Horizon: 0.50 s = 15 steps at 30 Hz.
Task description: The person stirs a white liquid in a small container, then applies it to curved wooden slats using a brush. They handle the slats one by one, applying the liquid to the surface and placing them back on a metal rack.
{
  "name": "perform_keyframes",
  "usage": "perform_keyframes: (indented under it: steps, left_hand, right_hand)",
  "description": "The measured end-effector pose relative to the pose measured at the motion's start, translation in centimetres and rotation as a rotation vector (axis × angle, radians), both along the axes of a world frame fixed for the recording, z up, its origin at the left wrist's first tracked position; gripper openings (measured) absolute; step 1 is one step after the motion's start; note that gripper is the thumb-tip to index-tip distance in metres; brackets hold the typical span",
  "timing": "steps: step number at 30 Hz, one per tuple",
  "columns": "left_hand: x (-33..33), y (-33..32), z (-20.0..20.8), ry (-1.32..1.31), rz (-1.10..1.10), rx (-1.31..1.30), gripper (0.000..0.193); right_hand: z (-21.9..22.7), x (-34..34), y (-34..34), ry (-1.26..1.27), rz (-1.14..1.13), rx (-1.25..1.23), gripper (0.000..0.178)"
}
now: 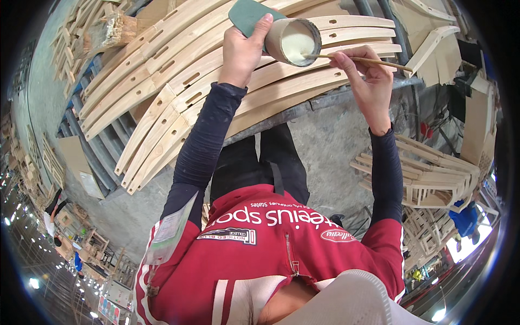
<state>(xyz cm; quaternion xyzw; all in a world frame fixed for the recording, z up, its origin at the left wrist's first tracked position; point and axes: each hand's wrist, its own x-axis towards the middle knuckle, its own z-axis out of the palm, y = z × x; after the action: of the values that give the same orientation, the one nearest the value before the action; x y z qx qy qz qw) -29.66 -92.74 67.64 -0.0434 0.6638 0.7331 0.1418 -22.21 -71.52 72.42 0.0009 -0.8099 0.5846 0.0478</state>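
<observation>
In my left hand, closed with the thumb on top, is a flat green piece with rounded corners. Right against it is a round cup of pale cream-coloured paste, tilted toward me; whether the two are joined I cannot tell. My right hand pinches a thin wooden stick, and the stick's left end reaches into the paste. Beneath both hands lie several curved pale wooden slats with oval slots, side by side.
The slats rest on a rack of grey bars. More wooden pieces are piled at the far left. Slatted wooden frames stand on the floor at the right. A cardboard sheet leans at the left.
</observation>
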Motion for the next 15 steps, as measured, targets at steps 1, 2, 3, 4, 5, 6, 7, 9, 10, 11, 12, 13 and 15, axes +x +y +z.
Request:
perform_keyframes:
  steps: [1, 2, 3, 4, 5, 6, 7, 9, 10, 11, 12, 13, 15]
  left_hand:
    - [0.0, 0.1, 0.1, 0.000, 0.001, 0.004, 0.032]
    - [0.0, 0.1, 0.2, -0.003, -0.002, 0.009, 0.032]
    - [0.0, 0.2, 0.2, -0.005, -0.003, 0.014, 0.032]
    - [-0.1, 0.2, 0.1, -0.006, -0.001, 0.031, 0.032]
    - [-0.1, 0.2, 0.0, -0.008, 0.002, 0.048, 0.032]
    - [-0.2, 0.2, -0.2, -0.010, 0.005, 0.066, 0.032]
    - [-0.2, 0.2, -0.5, -0.017, 0.007, 0.065, 0.033]
    - [-0.5, 0.3, -0.8, -0.030, 0.000, 0.067, 0.033]
    - [-0.5, 0.4, -0.9, -0.027, -0.007, 0.073, 0.033]
    - [-0.5, 0.4, -0.8, -0.024, -0.010, 0.078, 0.034]
    - [-0.5, 0.4, -0.7, -0.020, -0.014, 0.082, 0.034]
    - [-0.6, 0.5, -0.7, -0.025, -0.014, 0.090, 0.034]
    - [-0.8, 0.7, -0.7, -0.034, -0.020, 0.110, 0.034]
  right_hand:
    - [-0.1, 0.1, -0.1, -0.055, -0.008, -0.107, 0.014]
    - [-0.1, 0.2, -0.2, -0.112, -0.018, -0.213, 0.014]
    - [-0.1, 0.2, -0.1, -0.125, -0.005, -0.283, 0.015]
    - [0.0, 0.1, 0.0, -0.143, -0.019, -0.315, 0.016]
    - [0.2, 0.0, 0.1, -0.162, -0.032, -0.345, 0.017]
    - [0.3, -0.1, 0.2, -0.182, -0.045, -0.376, 0.018]
    - [0.2, -0.3, 0.1, -0.206, -0.081, -0.434, 0.019]
    - [0.2, -0.5, 0.0, -0.249, -0.163, -0.546, 0.021]
    - [0.0, -0.6, 0.1, -0.264, -0.159, -0.562, 0.021]
    - [-0.3, -0.8, 0.4, -0.280, -0.151, -0.580, 0.021]
    - [-0.6, -1.0, 0.7, -0.296, -0.143, -0.598, 0.021]
    - [-1.0, -1.1, 1.2, -0.328, -0.143, -0.611, 0.020]
    - [-1.7, -1.5, 2.2, -0.392, -0.149, -0.634, 0.019]
